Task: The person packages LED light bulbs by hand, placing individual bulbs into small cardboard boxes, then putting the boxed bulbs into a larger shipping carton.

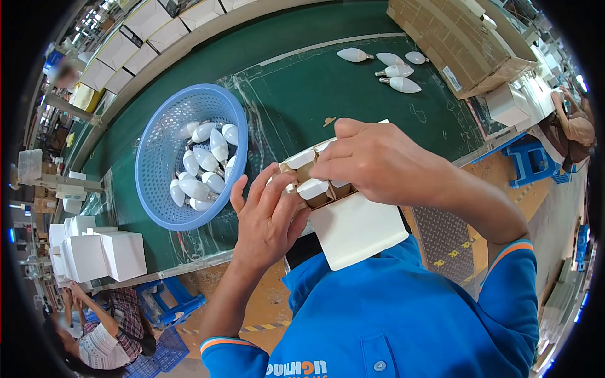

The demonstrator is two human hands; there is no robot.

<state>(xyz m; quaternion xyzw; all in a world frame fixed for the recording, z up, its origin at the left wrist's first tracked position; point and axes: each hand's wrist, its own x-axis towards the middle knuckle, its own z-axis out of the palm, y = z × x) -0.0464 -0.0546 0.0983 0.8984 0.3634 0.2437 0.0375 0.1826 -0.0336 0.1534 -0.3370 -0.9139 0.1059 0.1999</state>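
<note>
An open white carton (359,230) with small inner boxes lies at the table's near edge, its lid flap hanging toward me. My left hand (268,211) rests against the carton's left side, fingers spread, fingertips at the inner boxes. Over the carton's right part is my right hand (372,157), fingers bent and pressed together at the inner boxes; what they hold, if anything, is hidden. Left of the carton, a blue basket (148,167) holds several white candle-shaped bulbs (218,146).
Several loose bulbs (401,84) lie on the green table (296,94) near a large cardboard box (450,44). White boxes (123,255) stand at the left edge. A person (104,327) is at lower left, another (570,123) at far right. Blue stools (529,164) stand beside the table.
</note>
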